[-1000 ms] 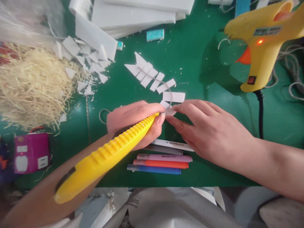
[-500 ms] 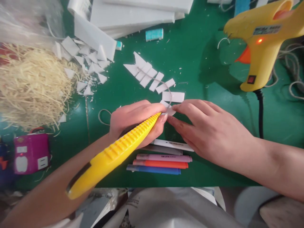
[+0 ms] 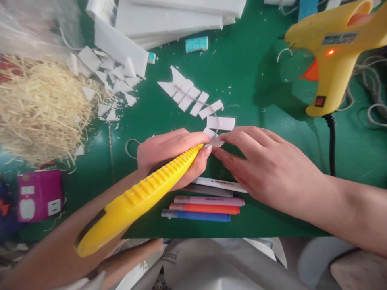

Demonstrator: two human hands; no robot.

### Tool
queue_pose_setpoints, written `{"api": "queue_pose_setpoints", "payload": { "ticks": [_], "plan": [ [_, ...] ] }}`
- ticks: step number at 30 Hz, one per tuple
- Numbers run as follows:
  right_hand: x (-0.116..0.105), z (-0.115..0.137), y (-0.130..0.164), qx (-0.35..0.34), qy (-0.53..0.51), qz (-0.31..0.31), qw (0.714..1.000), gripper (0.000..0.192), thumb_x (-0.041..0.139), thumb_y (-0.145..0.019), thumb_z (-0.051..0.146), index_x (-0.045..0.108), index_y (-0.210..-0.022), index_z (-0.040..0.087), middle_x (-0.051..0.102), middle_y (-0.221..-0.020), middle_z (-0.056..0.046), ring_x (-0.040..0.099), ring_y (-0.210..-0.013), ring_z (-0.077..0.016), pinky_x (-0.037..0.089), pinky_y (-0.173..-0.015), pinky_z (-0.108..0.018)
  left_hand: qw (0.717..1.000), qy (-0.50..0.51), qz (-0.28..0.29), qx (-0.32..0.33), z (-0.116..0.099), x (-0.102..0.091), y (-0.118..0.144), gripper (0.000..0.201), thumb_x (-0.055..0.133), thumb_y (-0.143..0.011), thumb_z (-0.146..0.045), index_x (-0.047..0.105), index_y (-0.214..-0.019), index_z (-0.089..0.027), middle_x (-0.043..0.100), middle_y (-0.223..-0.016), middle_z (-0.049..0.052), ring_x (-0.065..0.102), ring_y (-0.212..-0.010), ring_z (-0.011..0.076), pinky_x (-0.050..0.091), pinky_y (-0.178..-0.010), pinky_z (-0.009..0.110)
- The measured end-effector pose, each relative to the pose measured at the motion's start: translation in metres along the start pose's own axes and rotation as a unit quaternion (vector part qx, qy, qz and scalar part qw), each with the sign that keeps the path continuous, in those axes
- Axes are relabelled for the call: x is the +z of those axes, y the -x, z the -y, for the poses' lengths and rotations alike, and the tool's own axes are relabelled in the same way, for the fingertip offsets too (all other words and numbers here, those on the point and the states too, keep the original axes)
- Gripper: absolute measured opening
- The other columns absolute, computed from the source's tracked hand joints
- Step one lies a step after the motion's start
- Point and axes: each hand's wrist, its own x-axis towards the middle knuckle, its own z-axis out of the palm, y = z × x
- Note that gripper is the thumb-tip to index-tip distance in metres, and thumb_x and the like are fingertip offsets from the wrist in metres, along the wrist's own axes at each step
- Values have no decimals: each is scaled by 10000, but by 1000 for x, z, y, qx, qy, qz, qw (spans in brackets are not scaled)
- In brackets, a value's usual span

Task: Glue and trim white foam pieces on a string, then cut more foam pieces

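Observation:
My left hand is closed around a yellow utility knife with a ribbed handle. The knife slants from lower left up to the fingertips; its blade is hidden. My right hand has thumb and index finger pinched at the edge of a small white foam piece, close by the left fingertips. A thin grey cord curves up from there across a row of white foam strips, which lies on the green table. At the row's far end are pointed foam pieces.
Capped markers lie below my hands. A yellow glue gun, its light lit, stands at the upper right with its black cable. Foam scraps, pale straw and a purple device are at left; foam sheets lie behind.
The knife's rear end has swung slightly left and down, and my left hand has shifted slightly left. My right hand stays nearly still. A bare limb has appeared below the table edge at lower left.

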Motion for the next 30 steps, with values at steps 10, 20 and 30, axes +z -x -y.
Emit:
{"api": "queue_pose_setpoints", "payload": {
  "ticks": [10,20,30],
  "plan": [
    [0,-1,-1,0,-14,0,1000,323,445,-1004,78,732,-1150,92,744,-1114,-161,697,-970,-258,582,-851,-379,999,12,-24,-32,1,4,4,300,521,-1013,-377,790,-1003,-244,821,-905,-5,768,-785,161,608,-745,221],
    [-3,-1,3,-13,-9,2,1000,303,469,-1024,112,729,-1170,58,742,-1165,-178,696,-1036,-258,584,-877,-395,996,-12,37,-82,-7,-11,1,307,521,-1029,-416,786,-1058,-263,820,-997,-2,777,-910,184,610,-831,246],
    [-2,-2,4,-30,-10,-6,999,297,484,-1018,98,727,-1167,12,754,-1190,-190,706,-1088,-280,601,-892,-406,998,-13,19,-65,-3,-3,4,341,520,-1018,-480,796,-1031,-281,827,-956,-10,787,-844,188,625,-789,251]
  ]
}}
